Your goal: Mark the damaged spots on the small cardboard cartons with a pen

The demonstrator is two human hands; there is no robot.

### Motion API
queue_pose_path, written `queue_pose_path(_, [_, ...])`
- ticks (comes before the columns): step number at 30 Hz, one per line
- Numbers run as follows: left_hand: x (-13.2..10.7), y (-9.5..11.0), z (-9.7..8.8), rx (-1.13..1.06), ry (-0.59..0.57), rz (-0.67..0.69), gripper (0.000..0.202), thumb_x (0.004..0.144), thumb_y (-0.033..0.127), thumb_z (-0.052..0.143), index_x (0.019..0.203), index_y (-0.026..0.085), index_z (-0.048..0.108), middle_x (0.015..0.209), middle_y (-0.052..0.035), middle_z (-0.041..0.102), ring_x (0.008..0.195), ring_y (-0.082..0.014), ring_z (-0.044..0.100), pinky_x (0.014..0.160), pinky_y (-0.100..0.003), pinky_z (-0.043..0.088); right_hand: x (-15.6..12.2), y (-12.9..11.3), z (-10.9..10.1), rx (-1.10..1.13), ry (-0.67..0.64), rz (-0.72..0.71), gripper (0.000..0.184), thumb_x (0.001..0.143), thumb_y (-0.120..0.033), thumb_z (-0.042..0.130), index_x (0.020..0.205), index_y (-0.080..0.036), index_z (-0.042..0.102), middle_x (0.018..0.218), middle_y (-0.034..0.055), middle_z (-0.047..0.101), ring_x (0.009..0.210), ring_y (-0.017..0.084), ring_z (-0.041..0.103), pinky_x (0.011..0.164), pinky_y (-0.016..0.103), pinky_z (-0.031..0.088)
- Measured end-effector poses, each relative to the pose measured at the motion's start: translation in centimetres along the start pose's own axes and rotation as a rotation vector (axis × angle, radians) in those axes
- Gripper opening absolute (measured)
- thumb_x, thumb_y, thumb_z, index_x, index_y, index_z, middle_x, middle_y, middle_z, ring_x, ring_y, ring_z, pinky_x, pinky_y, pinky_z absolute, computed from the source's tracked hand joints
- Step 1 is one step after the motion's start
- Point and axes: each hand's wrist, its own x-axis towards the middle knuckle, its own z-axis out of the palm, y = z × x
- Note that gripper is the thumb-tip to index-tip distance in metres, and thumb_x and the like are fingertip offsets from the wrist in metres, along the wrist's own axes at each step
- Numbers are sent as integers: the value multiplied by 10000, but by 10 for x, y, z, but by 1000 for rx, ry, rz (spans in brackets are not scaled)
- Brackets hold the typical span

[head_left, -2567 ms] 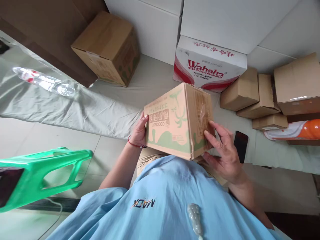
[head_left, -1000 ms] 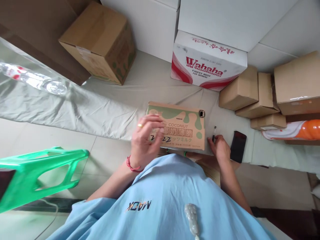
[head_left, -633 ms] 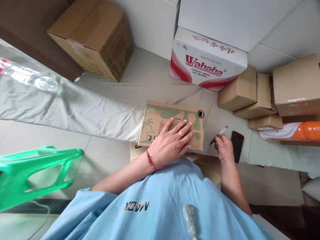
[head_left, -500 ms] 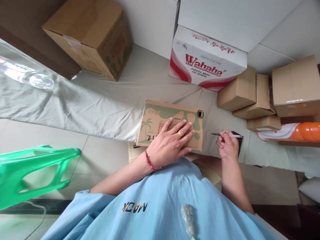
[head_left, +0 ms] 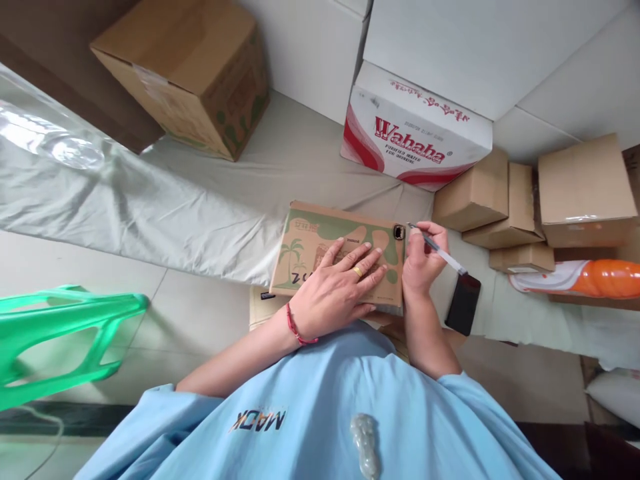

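A flat cardboard box (head_left: 345, 227) with green print and a palm tree lies at the table's front edge, against my body. My left hand (head_left: 340, 280) rests flat on its top, fingers spread, with a ring and a red cord bracelet showing. At the box's right end, my right hand (head_left: 424, 257) pinches a pen (head_left: 447, 259). The pen's tip points at the corner with a dark-rimmed hole (head_left: 399, 232), very close to it; whether it touches, I cannot tell. Handwritten dark marks show on the box beside my left wrist.
A black phone (head_left: 464, 303) lies right of my right forearm. Behind stand a white and red Wahaba carton (head_left: 415, 133), a large brown carton (head_left: 190, 73) and several small boxes (head_left: 473, 190). An orange bottle (head_left: 590, 277) lies far right; a green stool (head_left: 65, 333) stands left.
My right hand has moved left with the pen, from beside the phone to the box's right end, uncovering the phone. My left hand stays on the box. The view has shifted slightly.
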Motion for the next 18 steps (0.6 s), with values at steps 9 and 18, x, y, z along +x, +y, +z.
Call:
queue_pose_path(9, [1, -1, -2, -2, 24, -9, 653, 1008, 496, 766, 1564, 196, 605, 1722, -149, 518, 1596, -372, 493, 1388, -621, 215, -5, -4, 1, 11, -25, 35, 151, 950, -348, 661, 877, -217, 643, 696, -37, 631, 624, 120, 600, 655, 262, 480])
queue_pose_path(18, [1, -1, 0, 2, 41, -5, 644, 994, 484, 786, 1544, 192, 621, 1721, -147, 520, 1588, -377, 501, 1379, -631, 235, -6, -1, 0, -90, -22, -9, 148, 970, -383, 623, 983, -238, 601, 740, -47, 605, 662, 125, 592, 660, 260, 474])
